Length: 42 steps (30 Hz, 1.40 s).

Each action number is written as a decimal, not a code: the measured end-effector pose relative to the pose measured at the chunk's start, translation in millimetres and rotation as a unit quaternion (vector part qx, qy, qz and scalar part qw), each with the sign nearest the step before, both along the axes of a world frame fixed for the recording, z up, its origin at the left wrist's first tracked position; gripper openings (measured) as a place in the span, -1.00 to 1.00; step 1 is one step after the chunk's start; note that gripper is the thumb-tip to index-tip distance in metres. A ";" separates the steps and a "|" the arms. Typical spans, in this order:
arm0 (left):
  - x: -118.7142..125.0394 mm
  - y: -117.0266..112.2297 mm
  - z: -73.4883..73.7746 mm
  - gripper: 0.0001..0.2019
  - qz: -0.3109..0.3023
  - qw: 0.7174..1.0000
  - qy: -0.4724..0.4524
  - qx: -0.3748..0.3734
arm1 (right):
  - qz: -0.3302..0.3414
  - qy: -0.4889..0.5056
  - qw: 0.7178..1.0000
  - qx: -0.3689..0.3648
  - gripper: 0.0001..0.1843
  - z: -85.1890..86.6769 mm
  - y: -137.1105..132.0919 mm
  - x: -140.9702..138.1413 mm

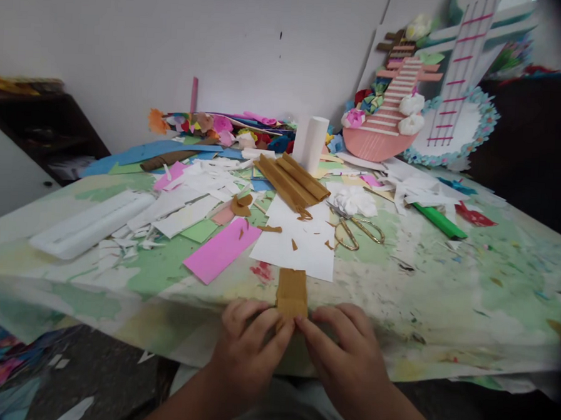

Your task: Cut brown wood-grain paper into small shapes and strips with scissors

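Note:
A small brown strip of crepe paper point(292, 289) lies at the table's near edge, its lower end between my two hands. My left hand point(249, 343) is closed, thumb and fingers pinching the strip's lower left side. From the other side my right hand point(343, 345) pinches the lower right corner, its fingertips close to the left ones. The very bottom of the strip is hidden by the fingers. Beyond it lies a white paper sheet point(292, 242) with brown scraps on it. Gold-handled scissors point(357, 231) rest to the right of that sheet.
Folded brown crepe paper point(291, 180) lies farther back beside a white paper roll point(316, 144). A pink card point(222, 249) and a long white box point(92, 222) are on the left. Paper-decorated instrument shapes point(382, 143) lean at the back right. A green roll point(440, 220) lies right.

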<state>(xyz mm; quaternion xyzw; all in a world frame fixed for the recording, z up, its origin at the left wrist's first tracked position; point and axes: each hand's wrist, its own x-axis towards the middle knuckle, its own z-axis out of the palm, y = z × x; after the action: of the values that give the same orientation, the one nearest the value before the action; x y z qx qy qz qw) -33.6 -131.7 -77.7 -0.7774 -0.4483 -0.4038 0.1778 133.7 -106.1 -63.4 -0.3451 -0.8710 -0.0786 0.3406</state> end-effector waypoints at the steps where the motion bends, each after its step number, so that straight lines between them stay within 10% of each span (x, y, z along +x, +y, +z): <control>1: 0.4 -2.5 -2.0 -0.78 -0.005 0.999 -0.041 -0.012 | 0.004 0.013 1.000 0.005 -0.79 -0.2 -0.9 1.3; 4: 3.2 -6.0 -7.7 -0.70 -0.059 0.943 -0.302 -0.127 | 0.027 0.039 0.999 0.028 -0.79 1.2 -0.9 6.0; 7: 8.2 -2.9 -1.9 -0.54 -0.131 0.770 -0.540 -0.314 | 0.070 0.043 0.995 0.061 -0.74 4.7 4.0 10.5; 10: 15.4 3.0 19.6 -0.51 -0.142 0.637 -0.610 -0.449 | 0.116 0.047 0.988 0.085 -0.71 11.5 12.4 10.4; 13: 22.9 11.7 45.6 -0.57 -0.207 0.577 -0.621 -0.489 | 0.147 0.056 0.983 0.089 -0.72 26.4 21.8 6.2; 18: 21.5 50.9 75.2 -0.73 -0.171 0.600 -0.676 -0.392 | 0.134 0.037 0.990 0.027 -0.73 66.3 49.6 12.8; 21: 9.2 86.2 89.3 -0.71 -0.164 0.630 -0.667 -0.362 | -0.074 0.028 0.991 -0.109 -0.73 82.4 84.4 25.5; 24: -2.8 117.1 100.5 -0.73 -0.173 0.658 -0.649 -0.342 | -0.270 -0.145 0.918 -0.253 -0.66 82.9 124.5 31.7; 35: -15.9 161.4 69.6 -0.66 -0.154 0.659 -0.615 -0.404 | -0.329 -0.212 0.863 -0.320 -0.48 68.8 171.1 28.2; 42: -18.4 159.8 73.5 -0.73 -0.152 0.639 -0.635 -0.406 | -0.317 -0.235 0.842 -0.368 -0.76 69.1 180.0 32.6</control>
<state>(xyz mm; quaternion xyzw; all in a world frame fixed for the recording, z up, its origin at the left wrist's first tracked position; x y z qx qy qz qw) -52.1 28.0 -4.2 -0.3804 -0.4455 -0.5967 -0.5485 166.3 73.9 5.7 -0.6733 -0.7331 0.0658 -0.0699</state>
